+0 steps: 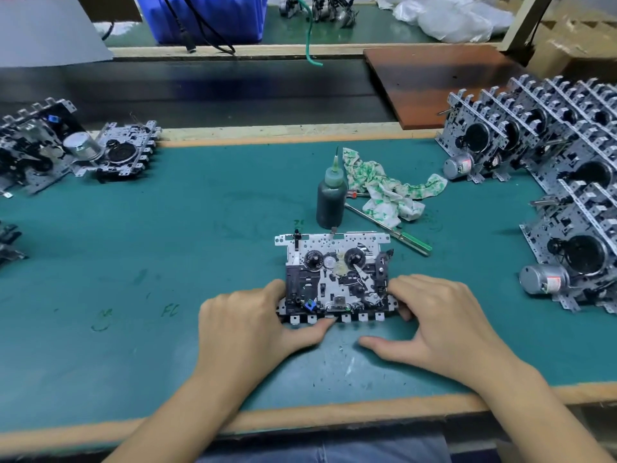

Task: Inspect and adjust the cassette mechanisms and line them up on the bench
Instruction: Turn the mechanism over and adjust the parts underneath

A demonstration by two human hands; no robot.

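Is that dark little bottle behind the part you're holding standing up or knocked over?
Standing upright. The dark bottle rests on its base on the green mat, its pointed nozzle aimed straight up.

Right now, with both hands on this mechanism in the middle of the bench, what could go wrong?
1. The dark bottle stands upright just behind the cassette mechanism; sliding or lifting the mechanism away from you might tip it.
2. The left hand and right hand grip the side edges beside exposed springs and levers; a finger could shift a part.
3. The stained rag lies close by and may smear green.
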